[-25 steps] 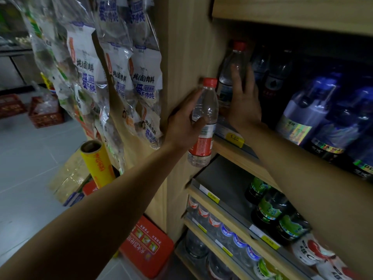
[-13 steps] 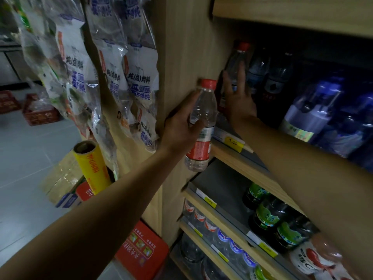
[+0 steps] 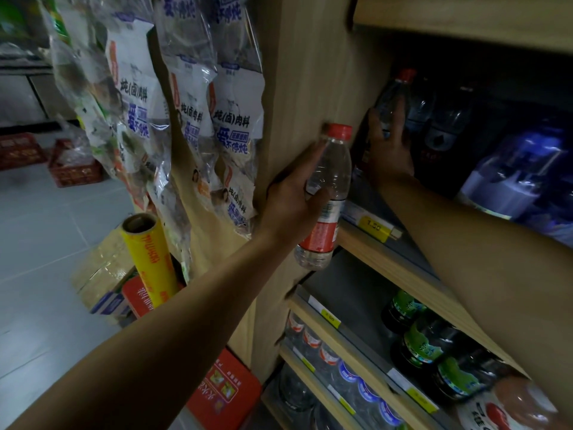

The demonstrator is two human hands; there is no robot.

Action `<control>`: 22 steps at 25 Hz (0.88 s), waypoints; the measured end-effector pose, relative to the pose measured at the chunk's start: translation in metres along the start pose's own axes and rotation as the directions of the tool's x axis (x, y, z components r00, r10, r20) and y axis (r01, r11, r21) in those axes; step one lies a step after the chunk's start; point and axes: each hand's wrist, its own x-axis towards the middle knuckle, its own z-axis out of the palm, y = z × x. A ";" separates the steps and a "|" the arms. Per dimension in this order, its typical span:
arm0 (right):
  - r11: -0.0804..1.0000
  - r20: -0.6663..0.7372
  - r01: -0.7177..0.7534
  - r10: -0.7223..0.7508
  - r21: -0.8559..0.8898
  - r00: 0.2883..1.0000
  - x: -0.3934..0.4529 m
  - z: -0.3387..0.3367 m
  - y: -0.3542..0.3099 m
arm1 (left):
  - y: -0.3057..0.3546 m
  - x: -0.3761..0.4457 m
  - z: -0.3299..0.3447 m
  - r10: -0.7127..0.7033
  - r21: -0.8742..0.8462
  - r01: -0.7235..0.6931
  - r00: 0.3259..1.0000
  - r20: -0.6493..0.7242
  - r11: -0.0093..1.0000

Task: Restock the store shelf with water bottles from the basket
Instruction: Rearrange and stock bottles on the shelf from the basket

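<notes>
Shelving bottles, both hands busy.
Left hand (image 3: 291, 203) gripping bottle (image 3: 327, 197) outside shelf (image 3: 390, 262); right hand (image 3: 387, 150) pressing second bottle (image 3: 391, 97) inward; could topple neighbours.

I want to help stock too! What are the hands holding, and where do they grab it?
The left hand grips a red-capped water bottle around its middle. The right hand rests against the side of a second water bottle on the shelf.

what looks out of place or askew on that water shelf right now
One red-capped bottle at the shelf's left end leans against the side panel rather than standing upright, with the right hand on it. The left hand holds another bottle in front of the shelf.
</notes>
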 end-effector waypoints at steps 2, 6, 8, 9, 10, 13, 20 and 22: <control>0.999 -0.001 -0.003 0.003 0.035 1.000 0.002 -0.007 0.000 | 0.003 0.000 -0.001 -0.002 -0.019 0.002 1.000 0.011 1.000; 1.000 0.044 0.014 -0.014 -0.003 0.999 -0.011 -0.029 -0.003 | 0.006 -0.003 -0.003 0.030 0.016 -0.030 1.000 0.003 0.999; 0.998 0.028 0.058 -0.058 -0.004 0.998 -0.026 -0.039 -0.006 | 0.010 -0.009 -0.004 0.085 0.051 -0.084 0.996 -0.026 0.995; 0.996 -0.002 0.091 -0.091 0.011 0.996 -0.035 -0.043 -0.008 | 0.012 -0.010 -0.006 0.109 0.066 -0.106 0.993 -0.044 0.992; 0.993 -0.040 0.117 -0.116 0.024 0.992 -0.046 -0.047 -0.008 | 0.016 -0.011 -0.010 0.112 0.072 -0.108 0.992 -0.059 0.992; 0.991 -0.055 0.132 -0.132 0.006 0.990 -0.081 -0.061 -0.007 | 0.033 -0.008 -0.024 0.062 -0.008 -0.062 0.995 -0.082 0.998; 0.991 -0.117 0.107 -0.116 -0.078 0.986 -0.156 -0.109 -0.007 | 0.069 0.013 -0.012 0.145 -0.110 -0.174 0.961 -0.234 0.979; 0.994 -0.115 0.054 -0.065 -0.093 0.991 -0.170 -0.122 -0.005 | 0.076 0.019 0.001 0.161 -0.108 -0.189 0.960 -0.231 0.976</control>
